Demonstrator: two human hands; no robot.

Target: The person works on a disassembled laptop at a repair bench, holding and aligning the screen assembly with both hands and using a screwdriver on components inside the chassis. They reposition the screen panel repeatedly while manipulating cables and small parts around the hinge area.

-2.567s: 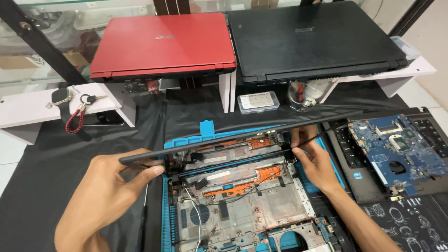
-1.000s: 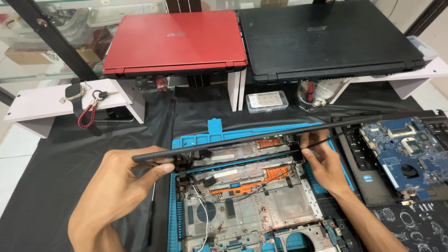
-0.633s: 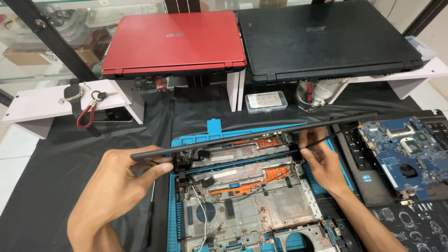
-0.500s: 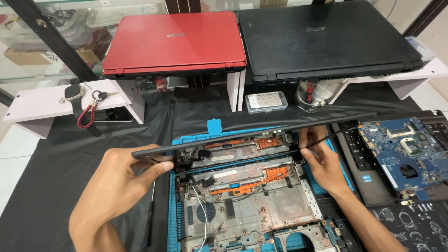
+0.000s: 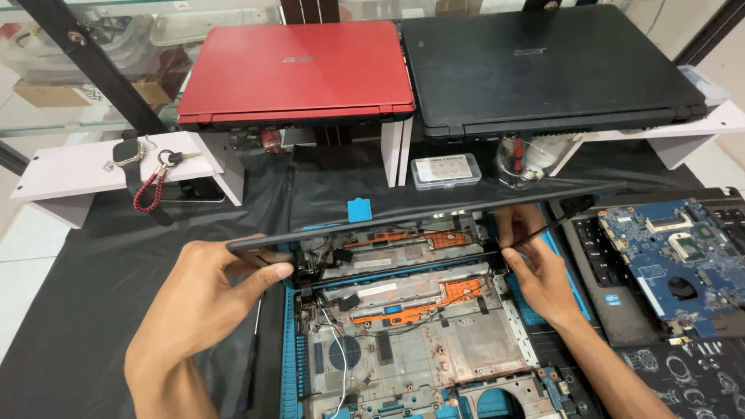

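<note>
Left hand [image 5: 206, 299] is closed on the left end of a thin black display panel [image 5: 434, 213], thumb on the near edge. The panel is held nearly flat, seen edge-on, above the opened laptop base [image 5: 419, 341] on the blue mat [image 5: 289, 365]. Right hand [image 5: 535, 268] pinches a black cable [image 5: 543, 231] at the panel's right hinge. A loose blue circuit board [image 5: 683, 256] lies to the right; red laptop [image 5: 299, 74] and black laptop [image 5: 543, 70] sit shut on white stands behind, over the black-covered surface [image 5: 85, 310].
</note>
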